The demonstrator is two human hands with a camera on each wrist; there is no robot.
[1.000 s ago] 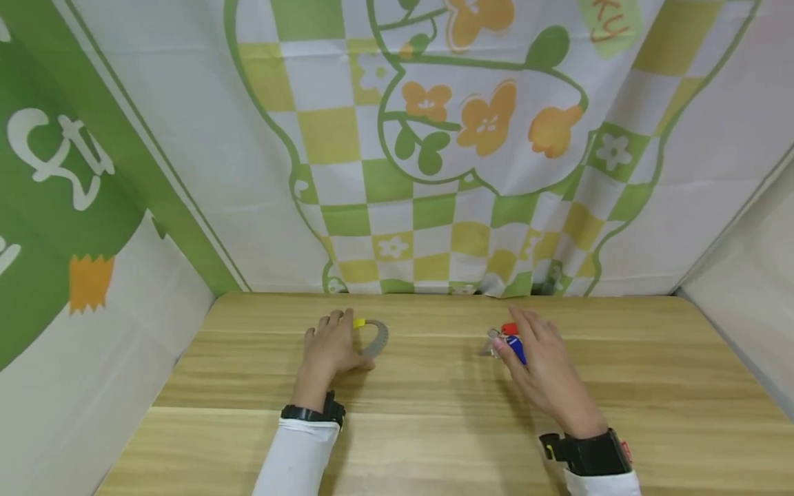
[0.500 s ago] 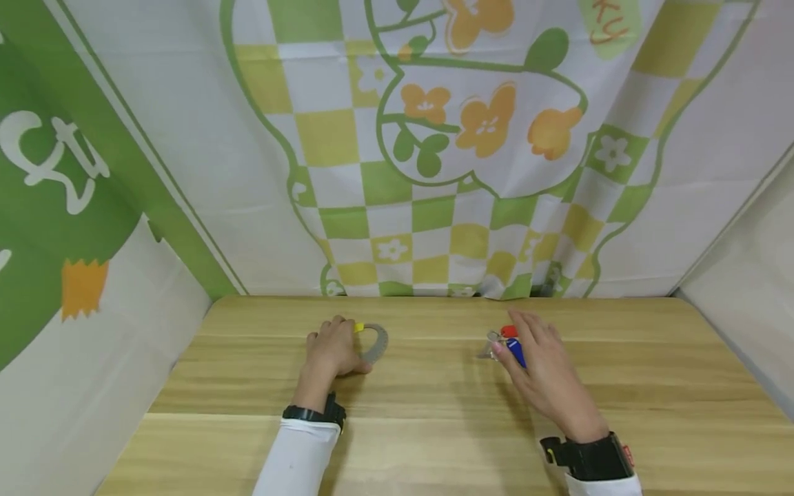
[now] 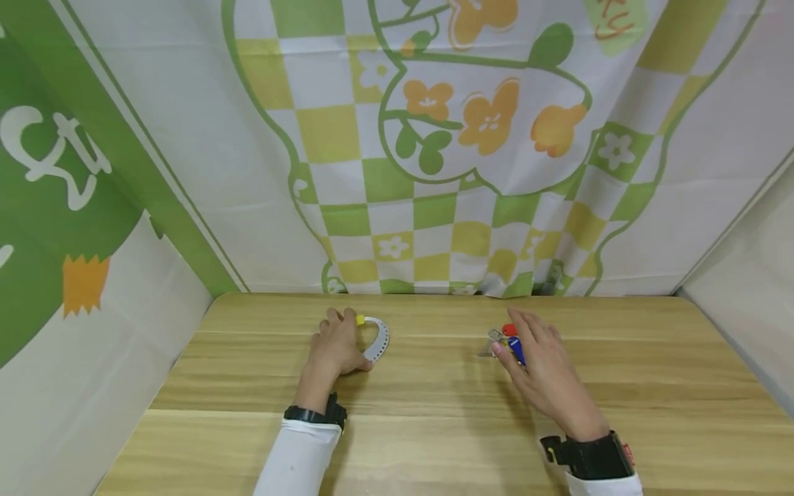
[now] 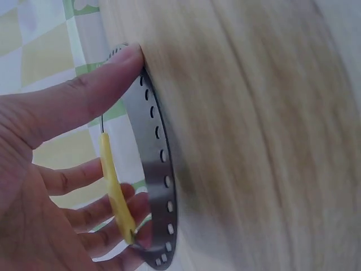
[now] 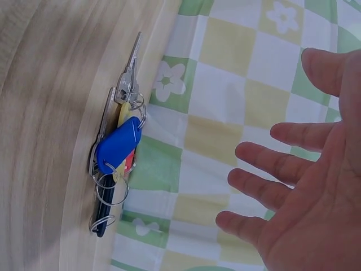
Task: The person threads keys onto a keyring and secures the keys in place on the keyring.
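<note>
My left hand [image 3: 335, 348] holds a D-shaped metal ring [image 3: 381, 339] near the back of the table, left of the middle. In the left wrist view, a row of small slots runs along its flat band, and a yellow handle [image 4: 115, 189] spans its open side. My thumb rests on the band's upper end, while the fingers curl behind the handle at the other end. To the right, my right hand [image 3: 551, 368] is spread beside a bunch of keys. A blue key tag [image 5: 117, 144], a silver key [image 5: 125, 84] and a red tag [image 3: 509, 329] lie on the table, apart from that palm.
The wooden table [image 3: 422, 427] ends at a green-and-white checked curtain [image 3: 397, 213] just behind both hands. Fabric walls stand at the left [image 3: 167, 296] and right [image 3: 744, 255]. Black straps circle both wrists.
The metal ring in my left hand has tipped slightly, so its face looks brighter and its slots show clearly. My right hand and the keys stay put.
</note>
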